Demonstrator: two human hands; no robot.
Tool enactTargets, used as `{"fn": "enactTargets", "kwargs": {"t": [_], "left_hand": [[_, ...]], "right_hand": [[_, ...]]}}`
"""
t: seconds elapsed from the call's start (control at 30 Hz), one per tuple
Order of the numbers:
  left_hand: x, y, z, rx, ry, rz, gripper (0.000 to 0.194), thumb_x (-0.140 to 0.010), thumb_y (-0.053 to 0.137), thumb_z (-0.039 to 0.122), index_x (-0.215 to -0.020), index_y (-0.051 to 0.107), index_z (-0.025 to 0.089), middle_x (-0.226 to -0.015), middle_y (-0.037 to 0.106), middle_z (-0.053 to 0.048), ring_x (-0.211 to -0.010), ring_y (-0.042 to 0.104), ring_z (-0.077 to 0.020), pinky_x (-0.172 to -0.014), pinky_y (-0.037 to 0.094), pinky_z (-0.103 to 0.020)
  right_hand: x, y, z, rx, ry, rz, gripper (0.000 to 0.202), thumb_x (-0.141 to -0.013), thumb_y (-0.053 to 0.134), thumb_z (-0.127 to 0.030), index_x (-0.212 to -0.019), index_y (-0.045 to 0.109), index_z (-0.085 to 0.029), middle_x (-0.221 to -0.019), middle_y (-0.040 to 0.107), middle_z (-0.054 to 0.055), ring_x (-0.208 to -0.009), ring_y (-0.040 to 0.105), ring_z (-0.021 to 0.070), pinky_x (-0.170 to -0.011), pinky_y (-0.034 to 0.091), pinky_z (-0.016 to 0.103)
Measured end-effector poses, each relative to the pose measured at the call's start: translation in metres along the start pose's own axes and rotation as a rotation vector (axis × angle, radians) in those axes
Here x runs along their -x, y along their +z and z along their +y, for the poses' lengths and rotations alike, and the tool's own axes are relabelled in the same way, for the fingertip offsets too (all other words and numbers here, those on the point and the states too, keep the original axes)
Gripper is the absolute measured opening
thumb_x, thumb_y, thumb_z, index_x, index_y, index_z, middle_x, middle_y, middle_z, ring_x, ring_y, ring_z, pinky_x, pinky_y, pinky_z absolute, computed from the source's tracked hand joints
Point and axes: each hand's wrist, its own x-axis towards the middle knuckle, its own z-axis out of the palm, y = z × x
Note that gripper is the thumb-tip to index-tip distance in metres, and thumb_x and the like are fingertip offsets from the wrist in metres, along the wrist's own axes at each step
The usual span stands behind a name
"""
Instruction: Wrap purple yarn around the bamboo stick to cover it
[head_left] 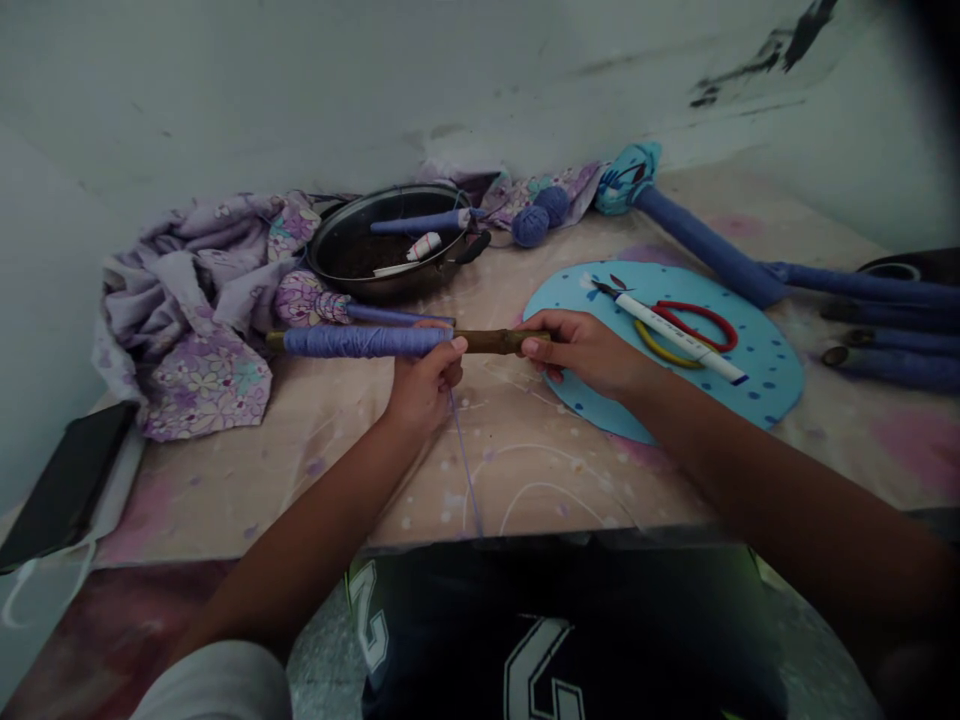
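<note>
Both of my hands hold a bamboo stick level above the table. Purple-blue yarn is wound round its left part, while the right part is bare brown bamboo. My left hand pinches the stick where the winding ends. From that hand a strand of yarn runs down over the table's front edge. My right hand grips the bare right end between thumb and fingers. Just behind the stick lies a thinner yarn-wrapped stick with a flowered cloth bundle at its left end.
A black pan holds a wrapped stick and small items. Nearby are yarn balls and flowered cloth. Pliers and a white marker lie on a blue oval mat. Wrapped sticks lie right; a phone lies left.
</note>
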Motion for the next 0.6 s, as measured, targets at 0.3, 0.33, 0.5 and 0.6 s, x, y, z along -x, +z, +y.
{"fn": "enactTargets", "kwargs": {"t": [0.3,0.33,0.5,0.6], "left_hand": [[0.0002,0.0007,0.0016,-0.024,0.040,0.016,0.024,-0.058,0.068,0.013,-0.074,0.051,0.019,-0.045,0.034,0.011,-0.035,0.022,-0.0010,-0.037,0.013,-0.017],[0.0003,0.0002,0.0010,-0.028,0.048,0.017,0.024,-0.058,0.068,0.013,-0.073,0.051,0.018,-0.045,0.034,0.011,-0.035,0.023,-0.0010,-0.037,0.013,-0.017],[0.0010,0.0001,-0.0042,-0.024,0.013,-0.011,0.028,-0.061,0.073,0.020,-0.077,0.051,0.020,-0.047,0.034,0.011,-0.036,0.023,-0.0011,-0.037,0.015,-0.016],[0.0019,0.0021,-0.0073,-0.004,-0.020,-0.047,0.036,-0.061,0.077,0.028,-0.083,0.049,0.022,-0.050,0.036,0.011,-0.036,0.024,-0.0009,-0.037,0.015,-0.016]], "right_hand": [[0.0001,0.0029,-0.0033,-0.013,-0.019,0.067,0.017,-0.074,0.070,-0.031,-0.085,0.064,-0.020,-0.060,0.052,-0.003,-0.048,0.045,0.0078,-0.041,0.037,0.021],[0.0002,0.0028,-0.0024,-0.016,-0.019,0.065,0.016,-0.074,0.069,-0.031,-0.085,0.064,-0.020,-0.060,0.052,-0.003,-0.048,0.045,0.0080,-0.041,0.038,0.022],[0.0013,0.0050,0.0026,-0.060,-0.009,0.075,0.019,-0.074,0.070,-0.035,-0.084,0.063,-0.020,-0.057,0.053,-0.003,-0.046,0.046,0.0088,-0.041,0.039,0.023],[0.0025,0.0095,0.0009,-0.112,-0.014,0.092,0.024,-0.071,0.072,-0.038,-0.083,0.062,-0.020,-0.059,0.056,-0.002,-0.049,0.050,0.0104,-0.044,0.044,0.025]]}}
